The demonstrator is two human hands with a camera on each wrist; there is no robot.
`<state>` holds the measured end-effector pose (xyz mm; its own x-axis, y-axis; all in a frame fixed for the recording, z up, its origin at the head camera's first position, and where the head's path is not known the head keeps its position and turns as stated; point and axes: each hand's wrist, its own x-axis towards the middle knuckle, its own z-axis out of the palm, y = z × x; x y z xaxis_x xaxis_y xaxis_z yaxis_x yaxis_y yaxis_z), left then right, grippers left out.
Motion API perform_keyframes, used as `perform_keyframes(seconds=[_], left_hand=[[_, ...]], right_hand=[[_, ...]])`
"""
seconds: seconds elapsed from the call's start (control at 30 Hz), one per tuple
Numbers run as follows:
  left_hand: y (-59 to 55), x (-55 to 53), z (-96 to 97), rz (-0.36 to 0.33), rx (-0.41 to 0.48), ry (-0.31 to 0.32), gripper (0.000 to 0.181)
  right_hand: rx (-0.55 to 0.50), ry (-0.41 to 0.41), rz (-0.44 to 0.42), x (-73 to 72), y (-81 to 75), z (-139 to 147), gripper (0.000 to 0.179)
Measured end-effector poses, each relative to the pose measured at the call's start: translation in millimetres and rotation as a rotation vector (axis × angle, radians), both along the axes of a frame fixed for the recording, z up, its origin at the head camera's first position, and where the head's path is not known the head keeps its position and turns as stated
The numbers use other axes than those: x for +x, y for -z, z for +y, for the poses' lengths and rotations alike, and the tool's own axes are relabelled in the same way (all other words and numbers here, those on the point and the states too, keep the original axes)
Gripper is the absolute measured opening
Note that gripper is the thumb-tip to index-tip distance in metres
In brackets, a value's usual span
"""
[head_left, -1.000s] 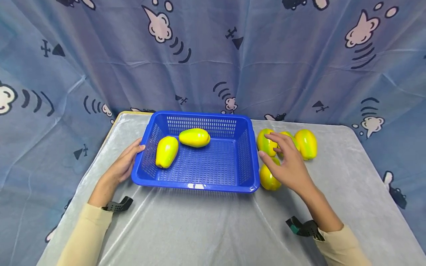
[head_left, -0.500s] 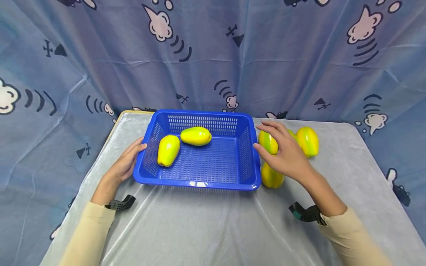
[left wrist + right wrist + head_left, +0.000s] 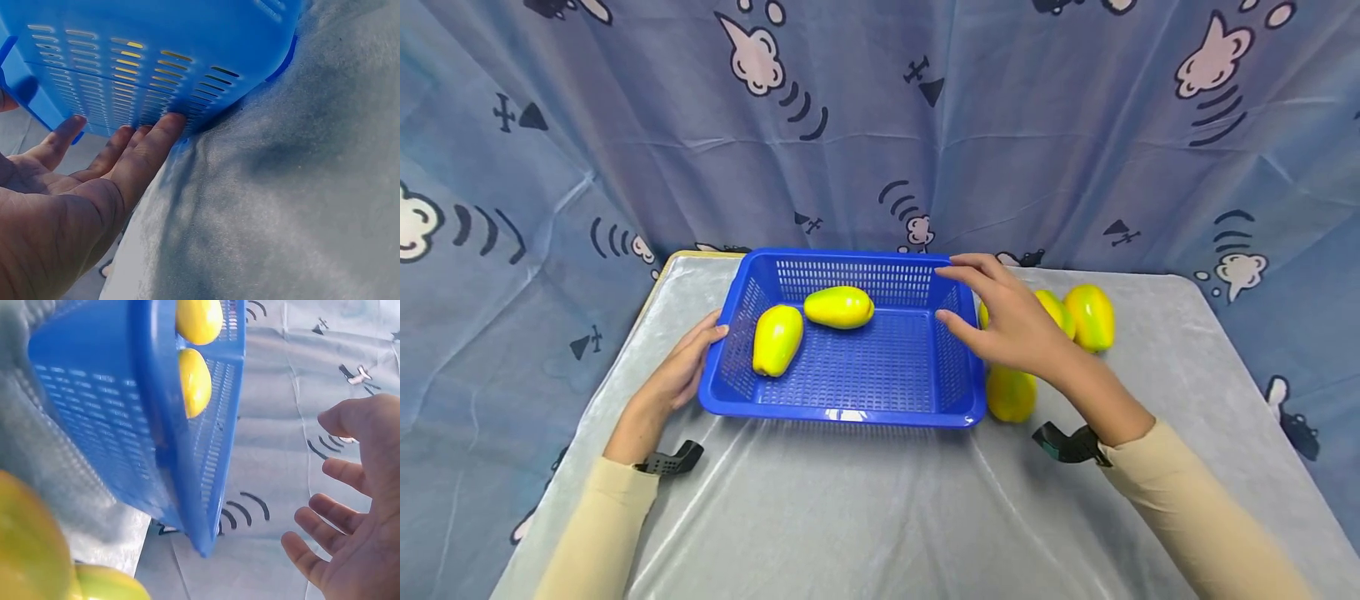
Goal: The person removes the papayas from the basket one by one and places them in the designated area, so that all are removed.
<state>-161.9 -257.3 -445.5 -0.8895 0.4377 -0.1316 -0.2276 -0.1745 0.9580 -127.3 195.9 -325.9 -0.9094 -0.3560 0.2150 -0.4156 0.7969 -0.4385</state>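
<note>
A blue plastic basket with slotted walls stands on the table. Two glossy yellow-green papayas lie inside: one upright papaya at the left, one sideways papaya beside it. My left hand holds the basket's left side, thumb on the rim, other fingertips against the outer wall in the left wrist view. Above the right rim hovers my right hand, fingers spread, holding nothing. To the right outside the basket are a near papaya, a far-right papaya, another papaya, and one mostly hidden by the hand.
A grey cloth covers the table. Behind the table hangs a blue patterned curtain. Each wrist carries a black strap mount, the left mount and the right mount.
My right hand has moved left from over the loose papayas to above the basket's right rim, its fingers still apart. The left hand and the basket stay in place.
</note>
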Motion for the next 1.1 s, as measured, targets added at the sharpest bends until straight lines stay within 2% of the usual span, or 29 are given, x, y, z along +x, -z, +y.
perform_keyframes(seconds=[0.13,0.37,0.57,0.87,1.1], left_hand=[[-0.2,-0.1,1.1,-0.005,0.001,-0.004,0.04],[0.7,0.6,1.6,-0.01,-0.022,-0.001,0.046],[-1.7,-1.1,0.9,-0.009,-0.044,-0.01,0.057],[-1.3,-0.2,-0.3,-0.002,-0.023,-0.004,0.047],[0.3,-1.6,0.3,0.015,0.005,0.013,0.039]], right_hand=[[0.034,-0.047,-0.025,-9.1,-5.4,-11,0.054],[0.057,-0.146,-0.016,-22.3,-10.6,-29,0.051],[0.049,-0.171,-0.022,-30.7,-9.7,-42,0.053],[0.063,-0.189,-0.028,-41.8,-7.2,-57,0.054],[0.081,-0.209,-0.087,-53.7,-4.3,-65,0.054]])
